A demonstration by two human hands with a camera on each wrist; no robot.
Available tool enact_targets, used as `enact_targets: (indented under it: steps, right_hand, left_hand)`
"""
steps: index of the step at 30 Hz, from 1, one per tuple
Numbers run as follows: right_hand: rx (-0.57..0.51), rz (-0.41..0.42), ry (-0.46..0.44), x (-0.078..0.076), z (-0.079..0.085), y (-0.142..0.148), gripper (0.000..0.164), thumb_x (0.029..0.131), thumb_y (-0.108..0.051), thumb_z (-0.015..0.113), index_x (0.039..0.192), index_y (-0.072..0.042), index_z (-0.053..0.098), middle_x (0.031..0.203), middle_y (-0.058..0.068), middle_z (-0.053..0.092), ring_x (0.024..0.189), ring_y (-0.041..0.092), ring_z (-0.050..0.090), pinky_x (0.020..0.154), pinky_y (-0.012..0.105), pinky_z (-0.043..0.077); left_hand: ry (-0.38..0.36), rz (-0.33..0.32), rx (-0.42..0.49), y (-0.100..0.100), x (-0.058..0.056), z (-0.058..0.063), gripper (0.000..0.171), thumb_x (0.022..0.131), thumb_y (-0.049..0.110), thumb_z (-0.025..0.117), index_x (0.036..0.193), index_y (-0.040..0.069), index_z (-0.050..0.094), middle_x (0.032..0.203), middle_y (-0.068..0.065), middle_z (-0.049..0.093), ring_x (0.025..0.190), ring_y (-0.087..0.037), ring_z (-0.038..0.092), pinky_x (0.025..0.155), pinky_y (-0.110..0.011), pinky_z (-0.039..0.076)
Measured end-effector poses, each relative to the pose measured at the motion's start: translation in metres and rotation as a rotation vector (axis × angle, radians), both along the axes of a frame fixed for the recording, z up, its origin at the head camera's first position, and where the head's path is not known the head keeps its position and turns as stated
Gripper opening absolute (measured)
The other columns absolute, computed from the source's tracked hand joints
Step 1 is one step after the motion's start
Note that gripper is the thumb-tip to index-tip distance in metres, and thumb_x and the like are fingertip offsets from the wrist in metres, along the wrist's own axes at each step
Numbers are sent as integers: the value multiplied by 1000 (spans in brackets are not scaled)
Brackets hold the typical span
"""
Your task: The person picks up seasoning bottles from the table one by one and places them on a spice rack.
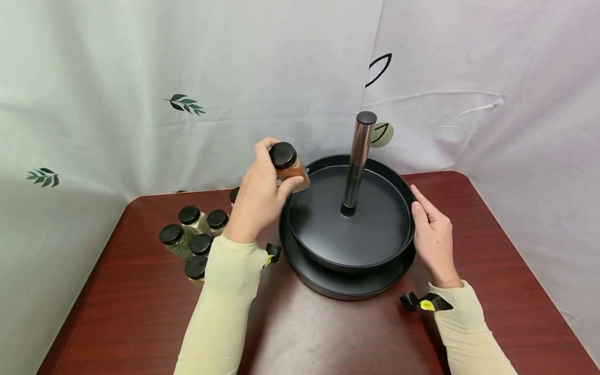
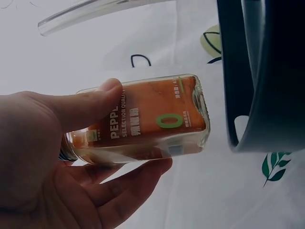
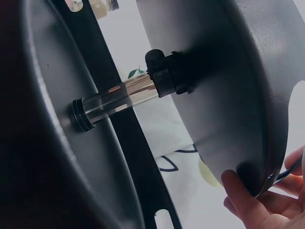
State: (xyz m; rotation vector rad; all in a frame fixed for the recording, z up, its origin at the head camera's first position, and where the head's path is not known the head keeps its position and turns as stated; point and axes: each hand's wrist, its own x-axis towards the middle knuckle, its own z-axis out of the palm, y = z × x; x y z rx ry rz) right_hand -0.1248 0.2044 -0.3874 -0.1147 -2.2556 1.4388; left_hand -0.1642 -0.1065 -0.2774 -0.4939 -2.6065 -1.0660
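Note:
My left hand grips a glass spice jar with a black lid, over the left rim of a black two-tier round rack. Orange-red powder fills most of the jar, and its label reads "PEPPE", partly covered by the thumb. At the rack's right side, my right hand pinches the rim of the upper tray, thumb underneath. A clear post joins the upper tray to the lower tray, and a shiny tubular handle rises from the top.
Several black-lidded spice jars stand on the reddish-brown table left of the rack; my left forearm partly hides them. A white curtain with leaf prints hangs behind and beside the table.

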Motion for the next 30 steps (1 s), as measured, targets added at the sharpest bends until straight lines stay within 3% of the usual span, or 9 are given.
enact_targets:
  steps: [11, 30]
  right_hand:
    - [-4, 6, -1, 1, 1, -1, 36, 108, -27, 47, 141, -33, 58, 84, 18, 58, 99, 8, 50, 85, 20, 34]
    - [-4, 0, -7, 1, 1, -1, 36, 108, -26, 47, 141, -31, 58, 88, 20, 60, 99, 7, 50, 86, 19, 34]
  left_hand:
    - [-35, -62, -53, 14, -14, -7, 74, 94, 24, 73, 145, 7, 23, 130, -19, 59, 114, -31, 62, 93, -45, 50]
    - [-141, -105, -172, 18, -26, -15, 73, 94, 27, 73, 146, 8, 25, 122, -16, 63, 104, -28, 66, 88, -43, 52]
